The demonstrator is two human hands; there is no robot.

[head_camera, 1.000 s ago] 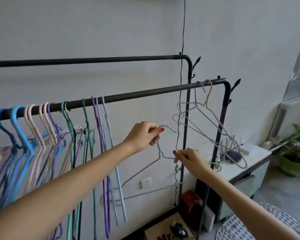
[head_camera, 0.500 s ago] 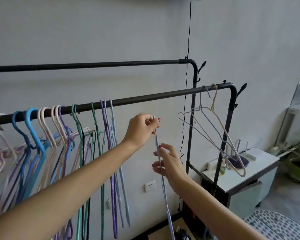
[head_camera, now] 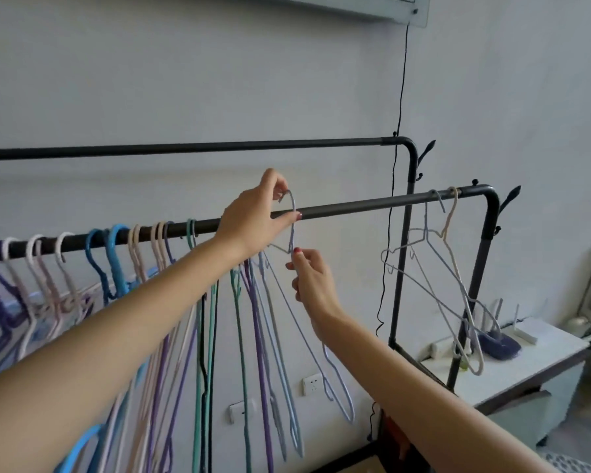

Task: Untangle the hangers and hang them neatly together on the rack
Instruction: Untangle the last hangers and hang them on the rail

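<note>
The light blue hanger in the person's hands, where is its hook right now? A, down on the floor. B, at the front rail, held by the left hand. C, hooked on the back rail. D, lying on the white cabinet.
B: the left hand pinches the hook of the light blue hanger right at the front rail, while the right hand grips it just below the neck.

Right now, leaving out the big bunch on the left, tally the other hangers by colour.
Light blue: 2, the held hanger pinched by the left hand and right hand, plus the blue hook at the right end of the rail
Beige: 1, the beige hook beside it
Total: 3, counted by visible hooks
</note>
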